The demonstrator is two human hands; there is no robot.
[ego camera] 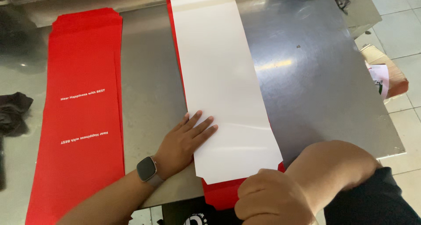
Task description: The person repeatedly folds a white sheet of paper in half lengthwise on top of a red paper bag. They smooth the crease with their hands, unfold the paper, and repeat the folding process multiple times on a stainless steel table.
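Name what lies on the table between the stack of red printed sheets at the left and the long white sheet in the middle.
In the head view, only bare metal table separates the red stack from the white sheet; lower down, the left hand crosses it.

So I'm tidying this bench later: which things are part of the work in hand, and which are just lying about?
In hand:
- white sheet, face-down on a red stack, left hand flat on its edge
- red sheets under it, right hand at their near end

Lying about:
- red printed stack
- black cloth
- cardboard and paper scraps on the floor
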